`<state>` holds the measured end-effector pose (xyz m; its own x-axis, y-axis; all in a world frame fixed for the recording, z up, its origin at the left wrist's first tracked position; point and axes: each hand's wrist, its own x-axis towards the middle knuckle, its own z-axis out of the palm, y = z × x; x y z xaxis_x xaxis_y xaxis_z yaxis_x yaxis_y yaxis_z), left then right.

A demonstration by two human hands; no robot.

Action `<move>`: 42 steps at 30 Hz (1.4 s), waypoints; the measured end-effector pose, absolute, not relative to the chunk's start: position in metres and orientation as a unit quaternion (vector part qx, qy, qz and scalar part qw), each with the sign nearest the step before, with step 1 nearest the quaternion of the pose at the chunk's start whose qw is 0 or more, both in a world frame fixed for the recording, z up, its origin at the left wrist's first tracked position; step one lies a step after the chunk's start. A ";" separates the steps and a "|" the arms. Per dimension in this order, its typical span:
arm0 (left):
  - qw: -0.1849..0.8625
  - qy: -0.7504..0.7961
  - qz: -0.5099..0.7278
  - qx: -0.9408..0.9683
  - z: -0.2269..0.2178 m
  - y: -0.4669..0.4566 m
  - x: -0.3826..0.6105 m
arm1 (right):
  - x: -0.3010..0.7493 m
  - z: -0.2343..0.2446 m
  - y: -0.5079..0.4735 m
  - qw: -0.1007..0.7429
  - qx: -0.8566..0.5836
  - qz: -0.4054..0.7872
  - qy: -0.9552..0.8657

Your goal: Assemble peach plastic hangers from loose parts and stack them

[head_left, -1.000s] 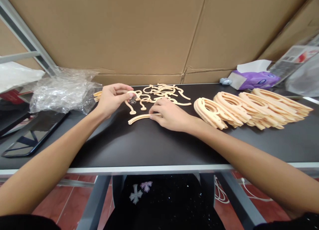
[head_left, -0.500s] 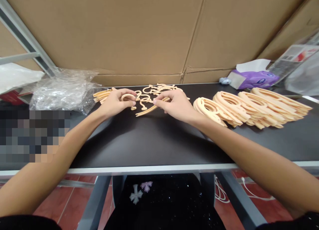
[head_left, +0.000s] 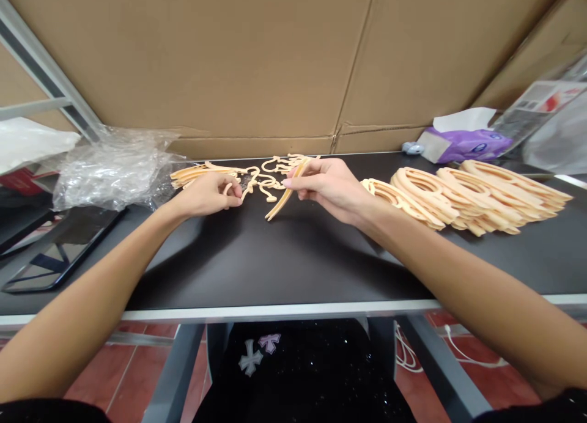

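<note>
My left hand (head_left: 213, 194) is closed, thumb and fingers pinching a thin beige curved piece with a hooked end (head_left: 250, 186), just above the black table. My right hand (head_left: 329, 187) grips a longer, slightly bent beige strip (head_left: 279, 206) between thumb and fingers; its split lower end slants toward the table's front. Between and behind the hands lie several loose beige hooked pieces (head_left: 270, 183) with knobbed ends. A bundle of beige strips (head_left: 186, 175) sits behind my left hand, which hides part of it.
To the right, several fanned stacks of beige frames with oval holes (head_left: 424, 191) lie on the black table (head_left: 275, 270). A purple tissue pack (head_left: 481, 143) is behind them. Clear plastic bags (head_left: 114, 166) and a phone (head_left: 59, 252) are at the left. Cardboard (head_left: 229, 56) stands along the back.
My left hand has moved slightly left and down, drawing the hooked piece with it. The strip in my right hand has tilted more steeply, and its lower end has shifted right.
</note>
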<state>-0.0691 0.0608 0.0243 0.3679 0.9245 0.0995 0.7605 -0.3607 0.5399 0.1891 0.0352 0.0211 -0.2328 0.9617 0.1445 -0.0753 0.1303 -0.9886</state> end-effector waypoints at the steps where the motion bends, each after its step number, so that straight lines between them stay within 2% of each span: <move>1: 0.209 0.528 0.193 0.800 0.024 0.061 -0.069 | 0.189 0.021 0.035 0.481 -0.383 0.534 -0.580; 7: 0.213 0.538 0.233 0.781 0.024 0.059 -0.068 | 0.185 0.019 0.036 0.467 -0.420 0.466 -0.624; 12: 0.324 0.492 0.334 0.735 0.024 0.058 -0.065 | 0.184 0.013 0.038 0.448 -0.426 0.373 -0.691; 16: 0.380 0.476 0.374 0.699 0.023 0.057 -0.064 | 0.184 0.010 0.033 0.416 -0.416 0.384 -0.711; 24: 0.390 0.458 0.387 0.699 0.024 0.054 -0.062 | 0.183 0.012 0.030 0.388 -0.440 0.331 -0.739; 27: 0.400 0.431 0.389 0.710 0.024 0.050 -0.058 | 0.182 0.012 0.026 0.352 -0.432 0.308 -0.771; 31: 0.405 0.415 0.392 0.714 0.024 0.044 -0.053 | 0.177 0.009 0.021 0.295 -0.410 0.349 -0.789; 35: 0.402 0.392 0.423 0.711 0.022 0.041 -0.046 | 0.174 0.006 0.022 0.341 -0.402 0.366 -0.767; 38: 0.398 0.376 0.402 0.734 0.022 0.037 -0.041 | 0.173 0.008 0.023 0.388 -0.392 0.404 -0.729; 42: 0.377 0.376 0.382 0.755 0.020 0.034 -0.037 | 0.172 0.010 0.021 0.402 -0.378 0.425 -0.718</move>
